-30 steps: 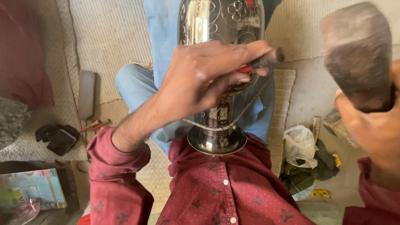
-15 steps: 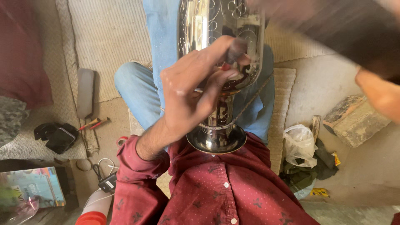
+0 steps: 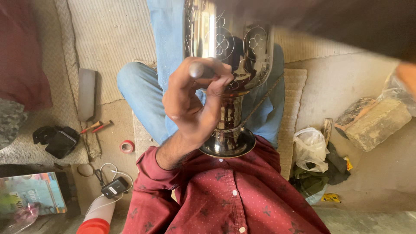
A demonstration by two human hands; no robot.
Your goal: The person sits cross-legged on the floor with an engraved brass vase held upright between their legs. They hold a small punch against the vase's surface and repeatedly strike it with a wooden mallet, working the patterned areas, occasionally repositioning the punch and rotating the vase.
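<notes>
Vase: one tall polished metal vase [image 3: 229, 78] with engraved floral rings, lying along the person's lap, its round foot [image 3: 228, 145] close against the red shirt and its body pointing away over the blue jeans.
Left hand: one left hand [image 3: 193, 97], fingers curled tight around a thin metal punch [image 3: 200, 69]; the tool's tip rests on the vase's engraved side.
Right hand: only an edge of skin shows at the right border [image 3: 407, 76], under a large dark blur that fills the top right corner; whether it is open or closed I cannot tell.
Hands apart or together: well apart, the vase between them.
Red-handled tools: two [image 3: 96, 126], lying side by side on the floor at the left.
Tape: one small red roll [image 3: 127, 146], near those tools.
Long grey block: one [image 3: 86, 93], at the mat's edge on the left.
Stone blocks: one [image 3: 373, 121], well to the right on the bare floor.
Plastic bags: one white [image 3: 310, 149] beside a dark cloth heap.
Phone and cable: one small black device [image 3: 114, 187] with a white cord, just beside the left elbow.
Edges: woven mat ends beside the right knee; its left edge runs beside the grey block.
Open room: bare floor shows between the right knee and the stone block; the left side is crowded with small items.
</notes>
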